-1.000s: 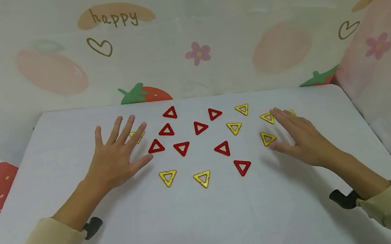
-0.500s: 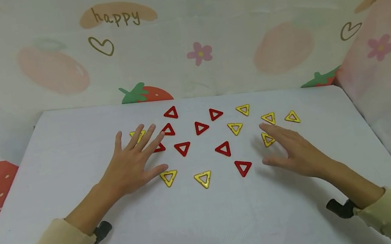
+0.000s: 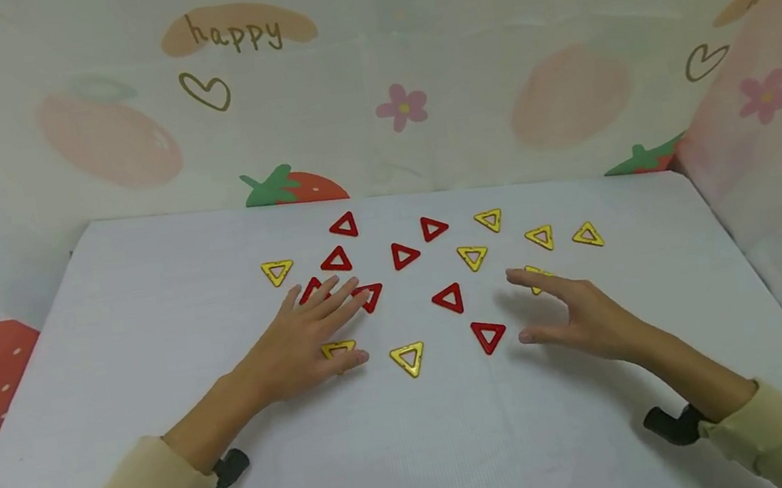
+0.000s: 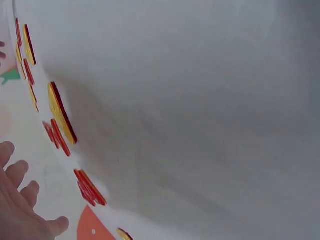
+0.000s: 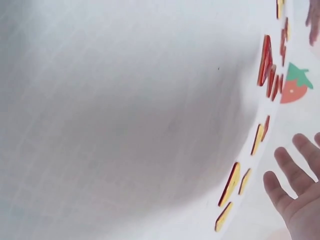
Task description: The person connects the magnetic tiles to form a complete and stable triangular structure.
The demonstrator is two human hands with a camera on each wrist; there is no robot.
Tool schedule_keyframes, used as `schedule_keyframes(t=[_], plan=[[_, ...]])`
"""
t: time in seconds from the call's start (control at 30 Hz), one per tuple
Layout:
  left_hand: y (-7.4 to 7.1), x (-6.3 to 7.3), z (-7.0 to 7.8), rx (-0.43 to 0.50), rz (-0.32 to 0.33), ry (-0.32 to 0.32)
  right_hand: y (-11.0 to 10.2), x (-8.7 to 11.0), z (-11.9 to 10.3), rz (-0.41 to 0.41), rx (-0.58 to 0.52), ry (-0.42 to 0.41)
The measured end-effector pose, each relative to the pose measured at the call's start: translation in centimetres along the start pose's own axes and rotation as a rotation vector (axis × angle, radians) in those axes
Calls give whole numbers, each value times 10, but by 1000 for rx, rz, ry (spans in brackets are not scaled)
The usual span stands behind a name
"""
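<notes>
Flat triangular frames, several red and several yellow, lie scattered over the white table. My left hand (image 3: 300,346) hovers above the left part of the group, fingers spread, holding nothing. Its fingers partly cover a red triangle (image 3: 377,297), and its thumb overlaps a yellow triangle (image 3: 339,344). On the right, my right hand (image 3: 588,320) is held over the table with thumb and fingers apart and nothing between them. Its fingers hide part of a yellow triangle (image 3: 536,289). A red triangle (image 3: 488,324) lies just left of that thumb. Both wrist views show extended, bare fingers.
Farther back lie more triangles, including a red one (image 3: 353,224) and a yellow one (image 3: 589,243) at the right. The white table (image 3: 423,458) ends at a fabric backdrop (image 3: 391,41) printed with strawberries and hearts. A dark wrist device (image 3: 672,425) sits at the right cuff.
My left hand has moved right and nearer, uncovering the far-left yellow triangle. My right hand has shifted left and nearer, exposing the yellow triangles behind it. The triangles keep their arrangement.
</notes>
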State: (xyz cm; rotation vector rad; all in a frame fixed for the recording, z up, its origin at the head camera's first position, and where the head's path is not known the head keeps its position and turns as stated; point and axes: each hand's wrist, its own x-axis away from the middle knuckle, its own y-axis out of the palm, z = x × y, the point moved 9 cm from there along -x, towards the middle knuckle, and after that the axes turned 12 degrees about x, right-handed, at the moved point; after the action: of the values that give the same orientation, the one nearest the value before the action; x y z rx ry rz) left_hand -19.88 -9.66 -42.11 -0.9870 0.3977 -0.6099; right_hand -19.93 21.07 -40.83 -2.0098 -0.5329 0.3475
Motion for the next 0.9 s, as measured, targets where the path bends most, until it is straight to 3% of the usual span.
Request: schedule_keyframes(t=[0.13,0.5,0.77,0.9], plan=[[7,-1,4,104,-2,6,4,-2,-5,7,-23,-29],[21,-6,11,190,-8,35,12,-3,-7,1,-36,-18],[29,-9,14,323,-37,12,19,-7,-9,-22,-53,-25],[33,-10,13,354,-47,-30,23,-8,-9,-35,-41,-16]])
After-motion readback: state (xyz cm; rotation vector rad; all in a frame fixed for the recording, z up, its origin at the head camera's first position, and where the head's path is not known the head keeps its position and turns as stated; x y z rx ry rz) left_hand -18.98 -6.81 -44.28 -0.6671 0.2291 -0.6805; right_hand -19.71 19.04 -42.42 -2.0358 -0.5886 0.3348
